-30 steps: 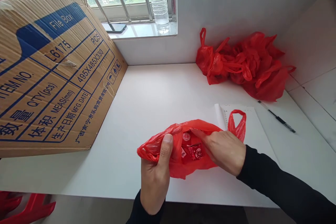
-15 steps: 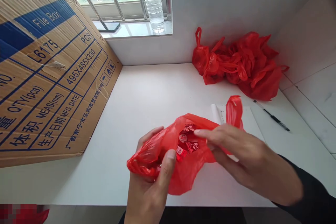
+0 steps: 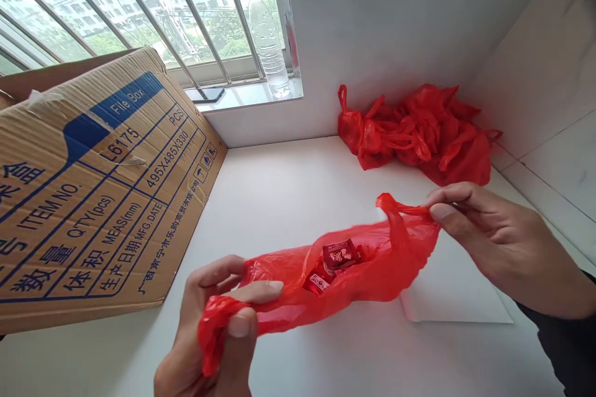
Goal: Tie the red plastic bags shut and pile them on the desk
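A thin red plastic bag (image 3: 372,279) is stretched sideways between my two hands above the white table. Its mouth gapes toward me, and several small red wrapped sweets (image 3: 342,254) with pale printing show inside. My left hand (image 3: 214,322) is closed on the bag's left end, thumb and fingers pinching a bunched handle. At the other end, my right hand (image 3: 484,242) pinches the right handle between thumb and fingertips. Beneath the bag on the right lies white paper (image 3: 460,298), partly covered by it.
A large cardboard box (image 3: 121,198) stands at the left. Several tied red plastic bags (image 3: 419,130) are heaped against the back wall at the right. On the windowsill are a clear water bottle (image 3: 270,43) and a dark phone (image 3: 207,95).
My right hand has moved from the bag's opening out to the right handle. My left hand has shifted left to the other handle, and the bag is pulled wider. The view has tilted up.
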`<state>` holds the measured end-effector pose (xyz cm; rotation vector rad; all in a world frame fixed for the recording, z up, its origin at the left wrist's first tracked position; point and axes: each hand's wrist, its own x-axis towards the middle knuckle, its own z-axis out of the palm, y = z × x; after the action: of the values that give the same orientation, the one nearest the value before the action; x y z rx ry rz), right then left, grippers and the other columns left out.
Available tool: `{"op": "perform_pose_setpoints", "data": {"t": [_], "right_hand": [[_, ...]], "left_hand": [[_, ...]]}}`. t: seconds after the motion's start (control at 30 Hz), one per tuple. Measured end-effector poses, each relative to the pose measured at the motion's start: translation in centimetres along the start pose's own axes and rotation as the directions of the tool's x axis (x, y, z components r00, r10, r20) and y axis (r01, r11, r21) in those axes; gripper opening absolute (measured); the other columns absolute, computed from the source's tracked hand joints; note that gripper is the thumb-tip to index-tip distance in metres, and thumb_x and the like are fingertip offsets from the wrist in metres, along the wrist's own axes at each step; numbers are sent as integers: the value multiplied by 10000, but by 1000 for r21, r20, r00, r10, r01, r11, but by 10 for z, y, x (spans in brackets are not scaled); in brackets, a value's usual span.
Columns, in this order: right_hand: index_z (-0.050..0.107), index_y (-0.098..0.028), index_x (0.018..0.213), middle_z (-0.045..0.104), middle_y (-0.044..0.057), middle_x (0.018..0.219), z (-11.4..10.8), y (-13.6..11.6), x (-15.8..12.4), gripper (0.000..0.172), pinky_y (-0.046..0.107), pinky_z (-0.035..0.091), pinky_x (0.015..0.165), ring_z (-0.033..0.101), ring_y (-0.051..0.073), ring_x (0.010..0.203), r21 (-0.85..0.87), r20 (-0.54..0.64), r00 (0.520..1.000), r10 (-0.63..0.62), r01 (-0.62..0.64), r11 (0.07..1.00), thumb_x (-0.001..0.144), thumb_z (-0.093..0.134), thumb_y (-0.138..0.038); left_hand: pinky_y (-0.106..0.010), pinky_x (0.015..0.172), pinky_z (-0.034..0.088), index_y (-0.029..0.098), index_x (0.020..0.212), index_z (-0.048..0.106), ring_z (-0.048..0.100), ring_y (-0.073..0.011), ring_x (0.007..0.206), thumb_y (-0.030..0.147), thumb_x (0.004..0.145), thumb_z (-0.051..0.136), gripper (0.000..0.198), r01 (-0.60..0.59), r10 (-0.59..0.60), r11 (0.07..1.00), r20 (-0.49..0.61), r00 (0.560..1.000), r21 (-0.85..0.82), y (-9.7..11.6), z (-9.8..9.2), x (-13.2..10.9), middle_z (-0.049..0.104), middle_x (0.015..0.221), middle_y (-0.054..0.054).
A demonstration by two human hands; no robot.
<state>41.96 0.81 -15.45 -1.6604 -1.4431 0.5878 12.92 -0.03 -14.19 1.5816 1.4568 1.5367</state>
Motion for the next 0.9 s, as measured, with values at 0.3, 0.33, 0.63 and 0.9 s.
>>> {"op": "perform_pose_setpoints", "data": {"t": [0.3,0.33,0.63,0.9], "right_hand": [[584,-309,1138,648,-6,876,18,-36,-3,327,229,452,498,605,179,754,193,200,980,5,-44,980,971,511,-580],[604,-304,1116,650,-6,869,21,-35,-2,317,236,445,504,602,178,748,172,273,961,-37,-11,985,973,513,-572],[613,-293,956,645,-49,792,32,-52,3,181,215,506,619,625,134,714,232,43,989,-138,125,965,991,551,-459],[641,-279,992,686,-48,906,60,-53,3,93,263,505,745,630,132,839,277,80,906,-416,381,882,993,551,-255]], "left_hand": [[-265,510,475,204,641,561,270,-77,316,525,1004,427,503,716,-401,612,649,646,-335,8,14,45,192,354,105],[-247,480,435,202,702,582,255,-72,347,508,996,451,444,735,-401,591,670,625,-332,8,17,46,231,401,103],[-252,536,423,174,1057,665,458,-105,455,359,990,472,275,644,-304,734,745,594,-214,6,38,49,399,532,61],[-290,791,475,236,1184,614,546,-172,870,360,888,650,323,566,-158,796,829,537,-215,10,54,47,564,906,-17]]}}
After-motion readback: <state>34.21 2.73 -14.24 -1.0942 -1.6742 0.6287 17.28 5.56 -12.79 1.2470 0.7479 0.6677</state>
